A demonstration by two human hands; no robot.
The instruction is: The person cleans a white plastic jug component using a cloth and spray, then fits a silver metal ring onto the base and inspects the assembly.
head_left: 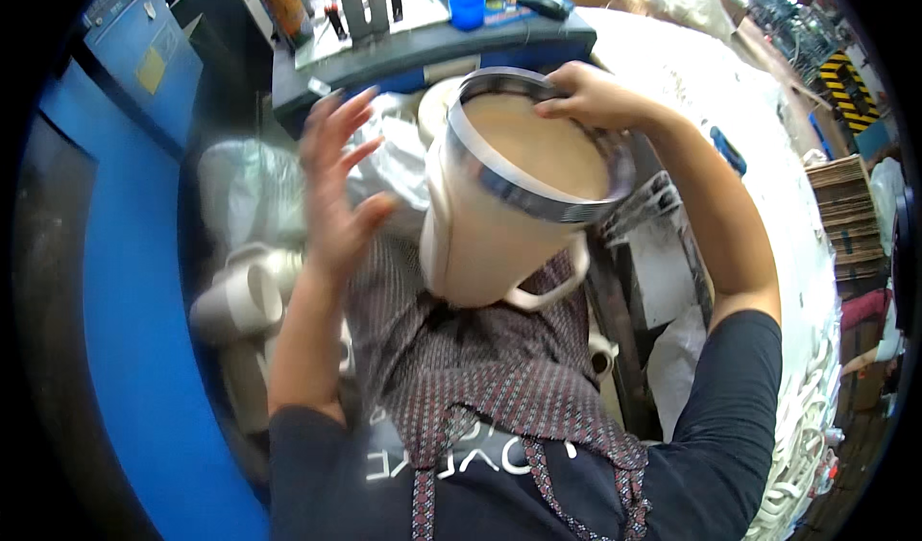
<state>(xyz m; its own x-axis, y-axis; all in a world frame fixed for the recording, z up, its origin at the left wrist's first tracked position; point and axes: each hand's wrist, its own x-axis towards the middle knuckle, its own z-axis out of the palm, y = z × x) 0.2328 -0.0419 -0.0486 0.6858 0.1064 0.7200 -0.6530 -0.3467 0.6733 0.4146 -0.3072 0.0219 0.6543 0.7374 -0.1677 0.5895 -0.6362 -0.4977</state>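
A large cream plastic jug (495, 243) tilts above my lap, its wide mouth facing up toward me. A shiny, partly see-through band (490, 162) rings the mouth, and a loop handle (567, 277) juts from the lower right side. My right hand (600, 99) grips the far right of the rim, thumb over the inner edge; its other fingers are mostly hidden. To the left of the jug, my left hand (336, 181) is raised with fingers spread, apart from the jug and slightly blurred by motion.
Cream jugs (240, 301) lie in a pile at the left, beside a blue cabinet (130, 253). Ahead stands a dark workbench (423, 61) with a spray can (285, 8) and a blue cup (468, 11). White sheeting (759, 215) and several loose handles (802, 445) are at the right.
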